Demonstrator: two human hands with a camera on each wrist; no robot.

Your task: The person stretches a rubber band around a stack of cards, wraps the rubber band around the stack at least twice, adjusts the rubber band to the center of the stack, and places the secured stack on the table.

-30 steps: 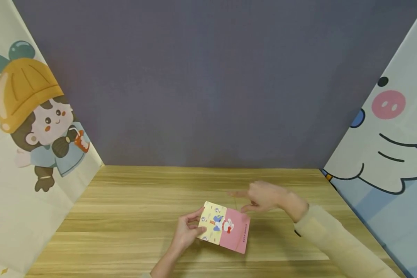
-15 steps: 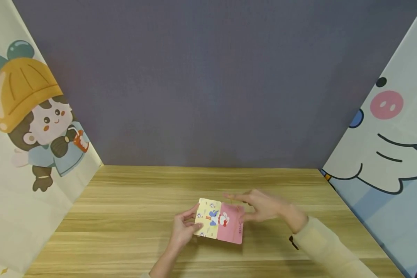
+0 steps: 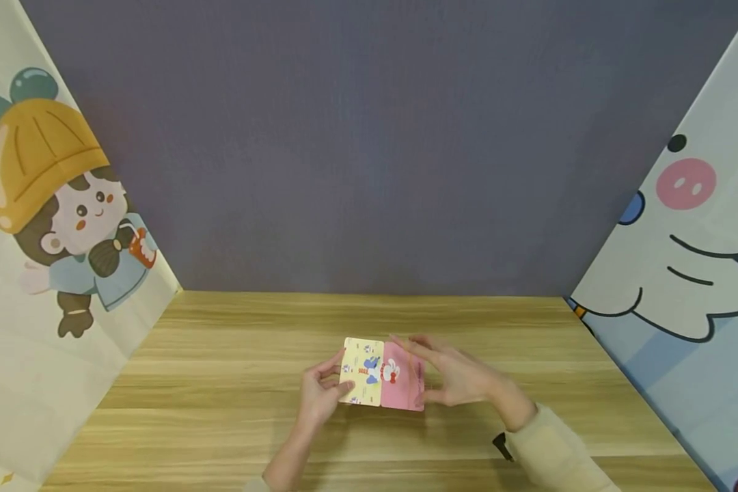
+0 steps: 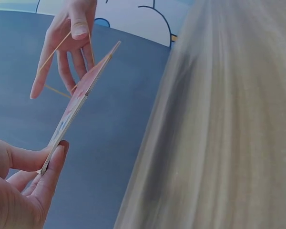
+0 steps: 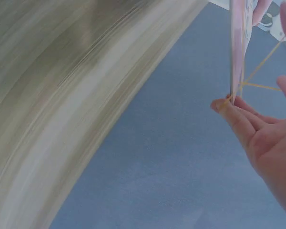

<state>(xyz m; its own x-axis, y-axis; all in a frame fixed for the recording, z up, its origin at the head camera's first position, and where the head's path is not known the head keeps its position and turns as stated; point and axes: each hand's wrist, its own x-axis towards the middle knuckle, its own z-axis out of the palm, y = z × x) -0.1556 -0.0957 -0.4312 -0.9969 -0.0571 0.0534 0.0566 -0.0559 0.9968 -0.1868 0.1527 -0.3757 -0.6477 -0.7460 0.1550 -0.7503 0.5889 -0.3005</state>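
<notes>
A thin small notebook [image 3: 400, 386], its cover half yellow and half pink with cartoon figures, is held above the wooden table. My left hand [image 3: 318, 396] pinches its yellow end between thumb and fingers. At the pink end is my right hand [image 3: 464, 376], fingers spread, with a thin tan rubber band [image 4: 54, 52] stretched across them. In the right wrist view the rubber band [image 5: 262, 86] runs from the fingers to the notebook, and fingertips touch the notebook's edge. How far the band passes round the back is hidden.
The light wood table [image 3: 234, 355] extends beneath both hands. A dark grey panel [image 3: 369, 150] rises behind it. Cartoon-printed sheets stand on the left [image 3: 12, 342] and right [image 3: 621, 273]. A small dark piece [image 3: 502, 445] shows beside the right sleeve.
The notebook and left hand have shifted left and slightly away from me. My right hand has followed left, its fingers now over the pink end with the band across the cover.
</notes>
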